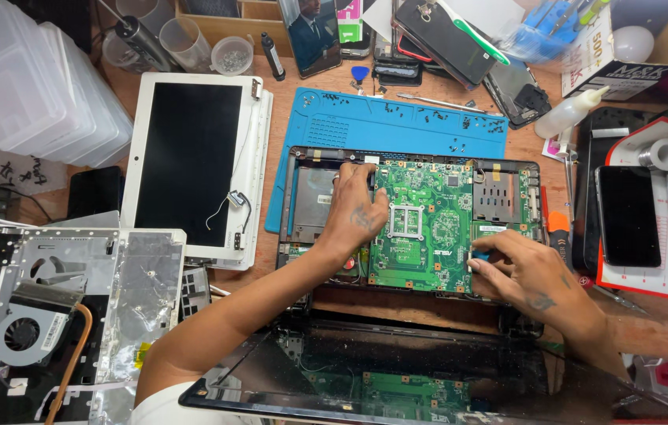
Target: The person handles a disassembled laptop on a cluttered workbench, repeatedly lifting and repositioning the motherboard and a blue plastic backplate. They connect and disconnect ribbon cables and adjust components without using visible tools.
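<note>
A: Where's the green motherboard (428,228)?

B: In the black laptop base (302,205). Left hand (359,212) presses flat, holding nothing; right hand (519,271) pinches the board's edge. Better to lift evenly, no flexing.

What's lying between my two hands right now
In the head view, the green circuit board spans the stretch between the left hand and right hand.

There is just one view, from a camera on the person's head. It looks almost straight down at the worktop (397,303) from close above. The green laptop board (428,228) sits in the middle, with both arms reaching in from the bottom edge.
</note>
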